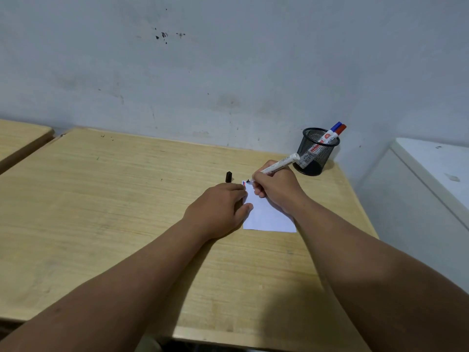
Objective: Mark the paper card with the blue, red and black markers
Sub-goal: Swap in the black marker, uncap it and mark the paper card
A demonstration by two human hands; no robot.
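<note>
A white paper card (266, 217) lies on the wooden table (101, 199). Small blue and red marks show at its far left corner. My right hand (276, 191) grips the black marker (275, 167), uncapped, with its tip touching the card beside those marks. My left hand (223, 207) rests flat on the card's left edge, fingers apart, pinning it. The black cap (228, 177) stands upright on the table just beyond my left hand. The blue marker (334, 128) and red marker (341, 129) stand capped in a black mesh cup (317, 153).
The mesh cup stands at the table's far right corner against a grey wall. A white cabinet (431, 174) stands to the right of the table. A second wooden table (17, 138) sits at the far left.
</note>
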